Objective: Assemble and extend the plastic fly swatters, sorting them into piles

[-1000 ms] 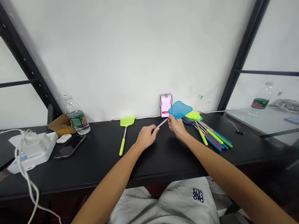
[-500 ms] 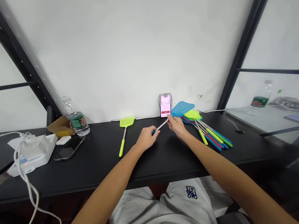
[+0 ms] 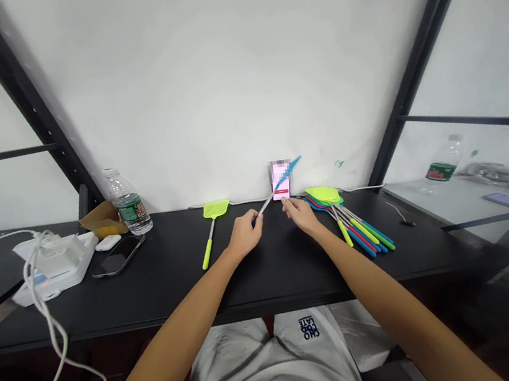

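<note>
My left hand [image 3: 244,233] is closed around the blue handle of a fly swatter [image 3: 268,196], whose metal shaft slants up and to the right. Its blue mesh head [image 3: 290,170] is turned edge-on and blurred, in front of a standing smartphone [image 3: 281,186]. My right hand [image 3: 299,215] rests just below the shaft, apparently not gripping it. To its right lies a pile of several swatters [image 3: 349,222] in blue, green and red. A lime-green swatter [image 3: 212,223] lies alone to the left of my left hand.
On the black table [image 3: 168,283], a water bottle [image 3: 128,208], cardboard piece [image 3: 103,220], dark phone [image 3: 117,256], white case [image 3: 107,242] and white box with tangled cable [image 3: 53,264] stand at left. A white wall rises behind; dark metal frame bars flank it.
The blue swatter head has swung from face-on to edge-on and risen. My right hand has let go of it and dropped slightly. My left hand still holds the handle.
</note>
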Demonstrator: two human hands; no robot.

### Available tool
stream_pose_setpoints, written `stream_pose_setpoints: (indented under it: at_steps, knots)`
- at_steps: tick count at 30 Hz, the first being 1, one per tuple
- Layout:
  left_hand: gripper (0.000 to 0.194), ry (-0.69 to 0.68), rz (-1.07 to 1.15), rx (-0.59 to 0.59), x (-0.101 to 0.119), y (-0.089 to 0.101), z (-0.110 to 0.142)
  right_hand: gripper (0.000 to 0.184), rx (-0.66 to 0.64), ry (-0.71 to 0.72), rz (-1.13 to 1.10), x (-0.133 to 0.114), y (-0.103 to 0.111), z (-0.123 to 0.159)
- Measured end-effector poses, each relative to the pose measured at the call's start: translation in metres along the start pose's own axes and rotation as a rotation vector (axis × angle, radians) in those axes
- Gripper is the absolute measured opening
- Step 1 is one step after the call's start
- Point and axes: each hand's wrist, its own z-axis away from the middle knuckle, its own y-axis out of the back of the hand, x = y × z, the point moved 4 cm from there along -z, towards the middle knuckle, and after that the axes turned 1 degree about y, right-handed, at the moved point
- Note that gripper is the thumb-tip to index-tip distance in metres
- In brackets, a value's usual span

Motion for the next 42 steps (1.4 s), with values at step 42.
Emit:
stream_pose_setpoints:
  at_steps: [42]
  knots:
    - [0.031,0.711,-0.630,-0.162,-0.086,0.049,-0.008,0.029,0.298,-0.513,1.049,0.039,0.088,-0.006]
